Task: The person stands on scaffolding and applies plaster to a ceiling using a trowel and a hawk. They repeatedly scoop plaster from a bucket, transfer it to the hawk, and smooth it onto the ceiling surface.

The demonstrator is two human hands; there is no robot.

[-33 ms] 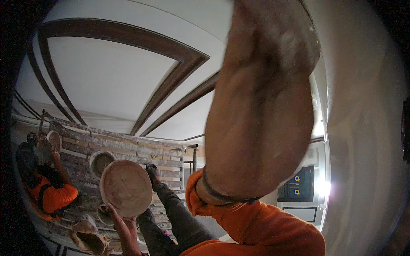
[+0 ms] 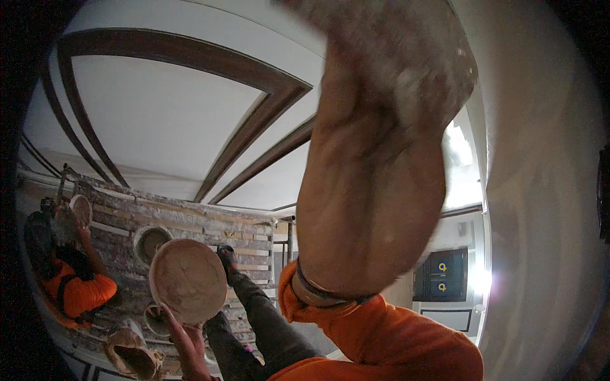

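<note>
Low on the left, my left hand grips the rim of a round, shallow bowl filled with pinkish-beige wet plaster. Its thumb lies along the near edge, and the other fingers are hidden underneath. My right arm, its orange sleeve pushed up to the elbow, reaches up across the middle of the view. At the top edge my right hand is smeared by motion and partly out of the picture, close to the pale ceiling surface. Its fingers and anything in them cannot be made out.
Below me lies a splattered plank platform holding a round bucket, a smaller container and an open sack. A co-worker in orange sits at far left with another round bowl. Dark trim frames white panels.
My right hand and forearm have swung a little to the left overhead. The left hand and its bowl have stayed nearly still.
</note>
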